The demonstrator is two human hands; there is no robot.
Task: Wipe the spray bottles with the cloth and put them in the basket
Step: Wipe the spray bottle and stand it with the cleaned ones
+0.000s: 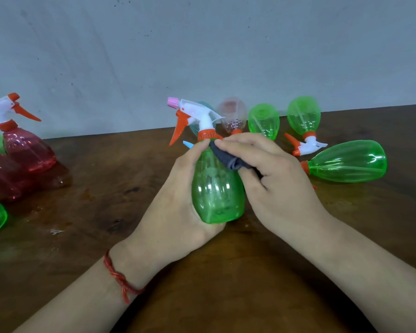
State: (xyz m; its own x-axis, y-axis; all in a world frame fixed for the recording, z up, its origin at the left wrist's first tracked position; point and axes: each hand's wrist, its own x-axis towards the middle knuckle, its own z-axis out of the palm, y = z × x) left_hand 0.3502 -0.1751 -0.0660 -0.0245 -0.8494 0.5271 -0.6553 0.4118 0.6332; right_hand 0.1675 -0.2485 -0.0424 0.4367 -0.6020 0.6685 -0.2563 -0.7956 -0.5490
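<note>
1. Your green spray bottle [216, 191] is held nearly upright over the wooden table [94, 212], centre frame.
2. Your left hand [175, 212] wraps its body, while your right hand [274, 179] pinches a grey cloth [228, 161] against its shoulder.
3. Other green bottles [348, 162] lie behind, to the right.

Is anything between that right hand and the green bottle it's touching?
Only the grey cloth: the right hand holds it against the shoulder of the green bottle. The left hand grips the bottle directly, with nothing between.
</note>
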